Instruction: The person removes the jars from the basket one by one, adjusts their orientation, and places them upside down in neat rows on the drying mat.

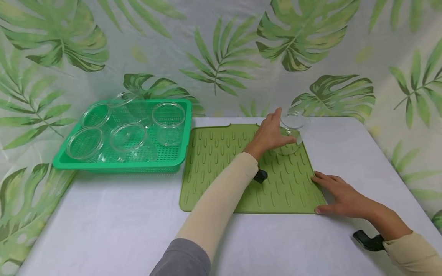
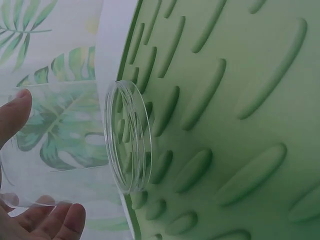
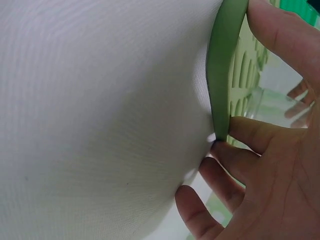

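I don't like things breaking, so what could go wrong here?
The ridged green mat might make the clear jar in the left hand wobble. The right hand touches the mat's edge, so a nudge could shift it. The other jars crowd the green basket and might clink if bumped.

Clear jar — a transparent, colourless cylinder right of the frame's centre; its ringed end faces the mat, at the mat's upper right part. The thumb and fingers of the left hand grip it about the sides. Green mat — rectangular, with raised oblong ridges, lying flat across the middle; the right hand touches its right edge.
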Action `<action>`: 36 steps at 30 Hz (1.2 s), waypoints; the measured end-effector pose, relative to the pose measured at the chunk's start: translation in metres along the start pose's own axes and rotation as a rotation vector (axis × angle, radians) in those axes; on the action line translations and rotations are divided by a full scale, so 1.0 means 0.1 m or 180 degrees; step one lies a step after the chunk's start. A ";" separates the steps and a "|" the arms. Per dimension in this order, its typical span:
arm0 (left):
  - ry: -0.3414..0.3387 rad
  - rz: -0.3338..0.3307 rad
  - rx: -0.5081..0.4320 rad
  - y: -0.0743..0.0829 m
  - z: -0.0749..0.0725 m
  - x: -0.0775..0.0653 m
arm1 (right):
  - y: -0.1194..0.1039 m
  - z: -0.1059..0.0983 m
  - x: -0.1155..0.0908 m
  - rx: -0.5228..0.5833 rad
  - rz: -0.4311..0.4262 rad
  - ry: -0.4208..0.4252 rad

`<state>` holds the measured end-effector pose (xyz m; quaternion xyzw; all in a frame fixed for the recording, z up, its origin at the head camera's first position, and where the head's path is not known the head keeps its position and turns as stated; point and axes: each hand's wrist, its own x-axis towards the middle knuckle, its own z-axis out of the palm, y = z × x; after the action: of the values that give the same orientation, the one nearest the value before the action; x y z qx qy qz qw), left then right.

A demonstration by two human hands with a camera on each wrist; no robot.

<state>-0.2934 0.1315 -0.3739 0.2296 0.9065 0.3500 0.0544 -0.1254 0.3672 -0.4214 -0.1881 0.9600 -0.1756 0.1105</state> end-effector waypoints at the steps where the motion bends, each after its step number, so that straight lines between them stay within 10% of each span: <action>1: -0.0004 -0.0004 0.0017 0.00 0.01 0.00 | 0.00 0.00 0.00 0.0000 0.0004 0.0000; 28: -0.0038 -0.0082 0.0504 0.07 -0.03 -0.05 | -0.01 0.00 0.01 -0.0100 -0.0114 0.0054; 36: -0.0145 0.0153 0.1114 0.20 -0.38 -0.23 | 0.00 0.00 0.01 -0.0082 -0.0069 0.0035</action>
<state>-0.2754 0.1111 -0.3338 0.2650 0.9464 0.1829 0.0258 -0.1262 0.3667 -0.4210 -0.1989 0.9607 -0.1655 0.1010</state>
